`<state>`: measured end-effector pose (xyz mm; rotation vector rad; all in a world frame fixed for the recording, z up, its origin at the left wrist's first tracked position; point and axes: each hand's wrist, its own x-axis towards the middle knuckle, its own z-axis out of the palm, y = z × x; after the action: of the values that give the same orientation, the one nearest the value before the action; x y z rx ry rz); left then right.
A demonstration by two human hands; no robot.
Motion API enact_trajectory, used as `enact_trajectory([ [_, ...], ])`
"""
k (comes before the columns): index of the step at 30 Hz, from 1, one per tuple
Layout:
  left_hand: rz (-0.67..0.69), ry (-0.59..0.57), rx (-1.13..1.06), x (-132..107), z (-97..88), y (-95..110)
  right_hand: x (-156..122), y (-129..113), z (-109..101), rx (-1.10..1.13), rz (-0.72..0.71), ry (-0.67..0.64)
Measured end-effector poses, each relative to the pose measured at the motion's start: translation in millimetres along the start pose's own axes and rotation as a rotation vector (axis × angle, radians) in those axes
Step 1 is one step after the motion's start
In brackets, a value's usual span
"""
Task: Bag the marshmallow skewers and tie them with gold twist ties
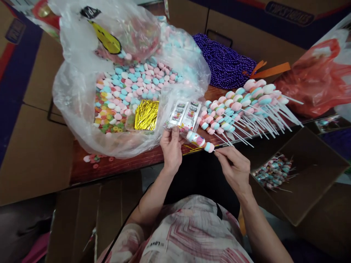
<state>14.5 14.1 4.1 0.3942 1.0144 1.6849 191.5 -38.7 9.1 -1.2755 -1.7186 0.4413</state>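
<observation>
My right hand [235, 166] pinches the stick of a candy skewer [208, 147] threaded with pink, white and blue marshmallow-like sweets. The skewer's far end lies inside or behind a small clear printed bag [189, 132]; which one I cannot fully tell. Thumb and fingers of my left hand [172, 148] are closed on that bag's left end. Just beyond it rests a stack of clear bags with printed labels [185, 113]. Right of the stack is a pile of candy skewers [233, 106], their white sticks towards me. Gold twist ties [146, 115] fill a clear tray on the left.
A large plastic bag [74, 91] lies open, full of loose candies [142, 78]. Purple bead strings [222, 60] and a red plastic bag [318, 80] are behind. At lower right, a cardboard box [309, 175] holds wrapped skewers [274, 171]. Loose candies [94, 159] lie near the table edge.
</observation>
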Motion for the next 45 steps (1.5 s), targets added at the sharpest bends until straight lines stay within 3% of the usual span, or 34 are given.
enact_trajectory([
  [5,-0.018,0.002,-0.034,4,-5.7,0,-4,-1,2,-0.025,0.044,-0.01],
  [10,0.015,-0.017,0.037,7,-8.0,-2,-4,-1,3,0.015,0.131,-0.14],
  [13,0.011,-0.036,0.054,5,-7.4,-4,-6,1,6,-0.078,0.105,-0.136],
  [17,-0.091,-0.063,0.046,0,-6.6,-3,-8,0,11,-0.206,-0.001,-0.114],
  [22,-0.243,-0.15,0.1,-3,-7.1,3,-7,-4,8,-0.21,-0.051,-0.166],
  [26,-0.316,-0.182,0.076,-1,-9.0,7,-3,-7,0,-0.026,0.141,-0.237],
  [30,-0.308,-0.201,0.062,-2,-9.6,4,-2,-10,-2,0.12,0.327,-0.333],
  [38,-0.286,-0.215,0.092,-8,-9.5,1,-4,-19,13,0.082,0.249,-0.347],
  [42,-0.333,-0.267,0.082,-9,-12.0,1,-3,-24,17,0.193,0.315,-0.39],
  [45,-0.338,-0.29,0.075,-10,-13.0,-1,-2,-24,23,0.242,0.408,-0.345],
])
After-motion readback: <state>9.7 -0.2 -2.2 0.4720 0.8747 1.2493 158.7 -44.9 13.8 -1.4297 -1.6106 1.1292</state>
